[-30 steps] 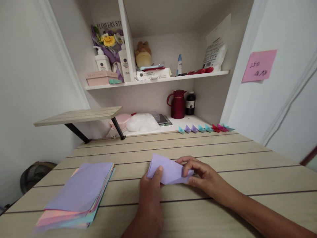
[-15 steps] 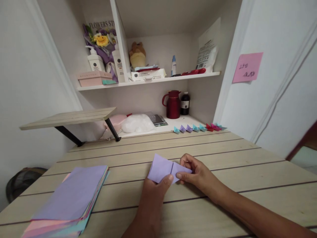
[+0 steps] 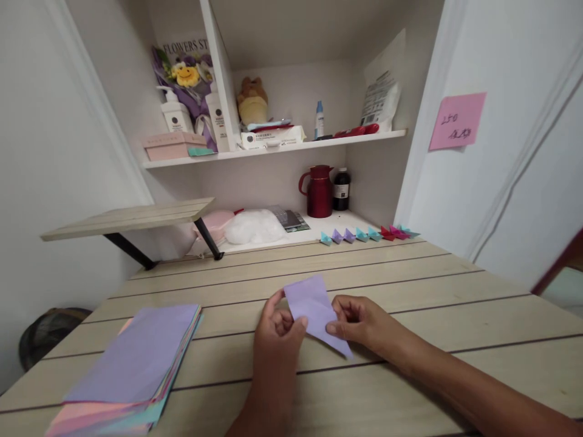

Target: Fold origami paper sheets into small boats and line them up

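The folded purple paper [image 3: 312, 303] lies between the two hands, above the middle of the tabletop [image 3: 223, 291]; whether any of it touches the surface I cannot tell. Its long axis runs aslant, from a broad end pointing toward the far edge to a narrow tip aimed at the near right corner.

The left hand [image 3: 276, 334] is clamped on the paper's left side, thumb on the face and fingertips up by the broad end's left corner. The right hand [image 3: 362, 321] pinches the right side, thumb on the face and fingers curled; the narrow tip sticks out below that thumb, so the right hand is nearer to it.

The stack of colored paper [image 3: 136, 352] lies along the tabletop's left edge, well apart from the left hand. Small folded paper boats [image 3: 349, 235] line the far edge, toward the far right corner.
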Tool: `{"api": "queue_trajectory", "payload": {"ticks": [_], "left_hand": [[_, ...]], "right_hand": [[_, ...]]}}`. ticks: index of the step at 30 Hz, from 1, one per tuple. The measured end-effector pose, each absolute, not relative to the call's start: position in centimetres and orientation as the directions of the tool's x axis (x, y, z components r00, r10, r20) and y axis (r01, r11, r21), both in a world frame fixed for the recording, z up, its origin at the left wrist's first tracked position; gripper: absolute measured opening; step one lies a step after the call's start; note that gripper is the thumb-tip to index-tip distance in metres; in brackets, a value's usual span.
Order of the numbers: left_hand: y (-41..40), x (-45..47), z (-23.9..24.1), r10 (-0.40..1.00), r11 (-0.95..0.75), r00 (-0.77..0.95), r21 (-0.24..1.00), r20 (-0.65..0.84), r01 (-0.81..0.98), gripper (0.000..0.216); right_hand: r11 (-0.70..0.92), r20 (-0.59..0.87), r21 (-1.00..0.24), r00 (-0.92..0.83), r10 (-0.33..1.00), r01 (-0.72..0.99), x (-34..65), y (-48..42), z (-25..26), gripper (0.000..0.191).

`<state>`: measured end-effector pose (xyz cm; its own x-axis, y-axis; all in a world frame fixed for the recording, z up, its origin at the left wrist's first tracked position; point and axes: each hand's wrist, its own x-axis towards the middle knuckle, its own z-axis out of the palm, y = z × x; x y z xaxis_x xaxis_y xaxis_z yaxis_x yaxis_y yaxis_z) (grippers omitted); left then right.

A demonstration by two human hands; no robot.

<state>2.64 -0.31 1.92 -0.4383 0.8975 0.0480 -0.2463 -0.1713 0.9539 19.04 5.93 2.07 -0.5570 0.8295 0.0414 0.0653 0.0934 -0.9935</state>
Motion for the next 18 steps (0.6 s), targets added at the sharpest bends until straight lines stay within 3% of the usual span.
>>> {"api": "queue_trajectory", "payload": {"ticks": [6,14,18], "left_hand": [[-0.2,1.5,2.2,0.903,-0.192,-0.427,0.939,0.055,-0.285,0.071],[-0.5,1.8,2.5,0.901,-0.158,-0.431,0.961,0.047,-0.227,0.057],[-0.5,1.2,2.6,0.935,-0.047,-0.351,0.969,-0.043,-0.244,0.058]], "right_hand": [[-0.049,-0.006,-0.998,-0.64,0.768,-0.05,18.9,5.3,2.5,0.044],[0.027,0.059,-0.998,-0.572,0.818,-0.065,18.8,5.5,2.1,0.035],[0.163,0.193,-0.981,-0.436,0.879,-0.105,19.0,5.4,2.4,0.03]]}}
